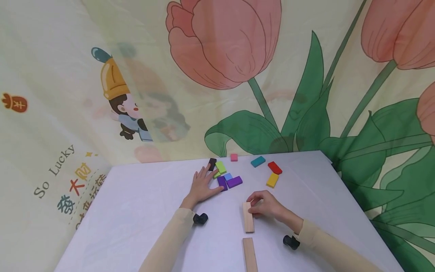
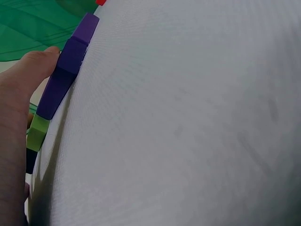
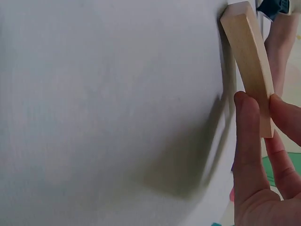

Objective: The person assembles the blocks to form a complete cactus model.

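The right hand point(image 1: 267, 206) pinches a wooden block point(image 1: 249, 222); at that block's ten o'clock, the wide-spread left hand point(image 1: 201, 187) touches a purple block point(image 1: 222, 182).

The backdrop point(image 1: 204, 105) reads "So Lucky" point(image 1: 61, 160); also "發大财" point(image 1: 76, 187); lower characters point(image 1: 89, 204) partly illegible.

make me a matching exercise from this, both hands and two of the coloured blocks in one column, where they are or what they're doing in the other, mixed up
1. left hand
2. right hand
3. red block
4. pink block

A. beside the yellow block
B. pinching a plain wooden block
C. near the far edge of the white table
D. fingers spread, thumb at a purple block

Pairs: 1-D, 2-B, 3-A, 4-C
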Tool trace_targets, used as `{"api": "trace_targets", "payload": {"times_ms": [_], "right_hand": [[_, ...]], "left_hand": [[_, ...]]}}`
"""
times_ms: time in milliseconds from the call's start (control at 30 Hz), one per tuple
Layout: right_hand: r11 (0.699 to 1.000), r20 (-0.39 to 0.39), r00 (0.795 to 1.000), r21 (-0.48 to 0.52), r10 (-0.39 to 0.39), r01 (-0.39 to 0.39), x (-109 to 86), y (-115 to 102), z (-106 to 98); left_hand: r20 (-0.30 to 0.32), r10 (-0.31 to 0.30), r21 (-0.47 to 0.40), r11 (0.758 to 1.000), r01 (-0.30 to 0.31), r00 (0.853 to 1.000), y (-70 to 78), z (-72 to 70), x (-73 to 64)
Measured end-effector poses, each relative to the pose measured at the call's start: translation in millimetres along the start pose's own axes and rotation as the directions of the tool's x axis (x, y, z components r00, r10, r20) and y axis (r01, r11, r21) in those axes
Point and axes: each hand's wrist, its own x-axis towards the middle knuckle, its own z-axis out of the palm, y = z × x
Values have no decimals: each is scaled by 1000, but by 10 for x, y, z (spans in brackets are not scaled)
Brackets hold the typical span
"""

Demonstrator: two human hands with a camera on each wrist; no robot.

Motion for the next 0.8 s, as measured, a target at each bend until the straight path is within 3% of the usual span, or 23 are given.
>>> {"api": "trace_targets", "payload": {"times_ms": [300,533,800], "right_hand": [[1000,-31,999,-10,26,-26,-71,0,142],[996,-52,998,-73,47,-50,-54,5,213],[995,-50,996,-61,72,-75,-35,23,220]], "left_hand": [[56,-51,63,997,48,997,-16,33,22],[50,-46,48,998,43,998,-6,25,21],[56,-43,61,997,40,997,-14,9,23]]}}
